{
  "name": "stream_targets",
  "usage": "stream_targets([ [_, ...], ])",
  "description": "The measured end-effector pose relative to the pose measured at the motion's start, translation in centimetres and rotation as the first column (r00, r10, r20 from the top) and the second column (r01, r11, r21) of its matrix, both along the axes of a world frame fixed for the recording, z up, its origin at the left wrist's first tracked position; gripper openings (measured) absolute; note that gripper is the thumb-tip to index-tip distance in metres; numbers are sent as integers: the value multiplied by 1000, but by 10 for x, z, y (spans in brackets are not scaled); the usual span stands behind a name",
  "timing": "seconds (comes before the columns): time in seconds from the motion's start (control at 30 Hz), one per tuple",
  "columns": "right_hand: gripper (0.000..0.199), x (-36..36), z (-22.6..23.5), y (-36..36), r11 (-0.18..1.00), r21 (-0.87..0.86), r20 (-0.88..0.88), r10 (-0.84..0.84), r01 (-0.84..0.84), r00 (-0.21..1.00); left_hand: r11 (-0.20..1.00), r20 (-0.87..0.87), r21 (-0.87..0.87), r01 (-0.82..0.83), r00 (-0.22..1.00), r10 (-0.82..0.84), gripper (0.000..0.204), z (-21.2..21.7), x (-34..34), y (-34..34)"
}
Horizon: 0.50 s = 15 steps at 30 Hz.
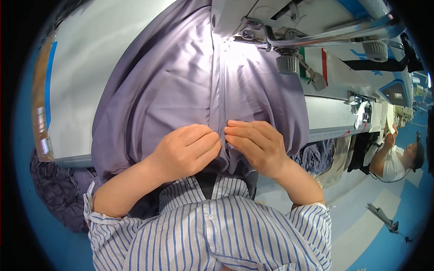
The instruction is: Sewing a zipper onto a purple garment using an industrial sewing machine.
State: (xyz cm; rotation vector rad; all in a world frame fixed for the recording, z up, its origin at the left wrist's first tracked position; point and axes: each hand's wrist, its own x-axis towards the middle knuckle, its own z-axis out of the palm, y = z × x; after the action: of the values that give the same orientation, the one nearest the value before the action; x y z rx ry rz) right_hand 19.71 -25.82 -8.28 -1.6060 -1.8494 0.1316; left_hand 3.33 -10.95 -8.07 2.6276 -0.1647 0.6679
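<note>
A large piece of shiny mauve-grey fabric (pixel 167 90) spreads over the sewing table and hangs down its front edge. Along its middle runs a narrow strip that looks like a zipper (pixel 222 86), leading up under the brightly lit sewing machine head (pixel 266 34). My left hand (pixel 191 147) is closed on the fabric just left of this strip, fingertips pinching downwards. On the strip's right side, my right hand (pixel 258 145) pinches the fabric too, its fingers pressed together. Only a small gap separates both hands. The needle area is washed out by glare.
Crumpled dark purple fabric (pixel 61 194) lies in a heap below the table's left end. More bunched fabric (pixel 316 156) sits under the table on the right. At far right, a co-worker in a white top (pixel 394 162) works along the same row. A machine knob (pixel 287 64) overhangs the fabric.
</note>
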Motion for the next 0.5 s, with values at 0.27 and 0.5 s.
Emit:
stream_targets([
  [0.27,27,-2,-6,-1,999,51,-36,16,-14,999,998,140,19,-61,988,58,9,-11,4,-7],
  [0.5,28,-2,-2,-6,999,-9,-56,44,-44,997,1000,119,-16,-26,992,28,10,-14,5,-8],
])
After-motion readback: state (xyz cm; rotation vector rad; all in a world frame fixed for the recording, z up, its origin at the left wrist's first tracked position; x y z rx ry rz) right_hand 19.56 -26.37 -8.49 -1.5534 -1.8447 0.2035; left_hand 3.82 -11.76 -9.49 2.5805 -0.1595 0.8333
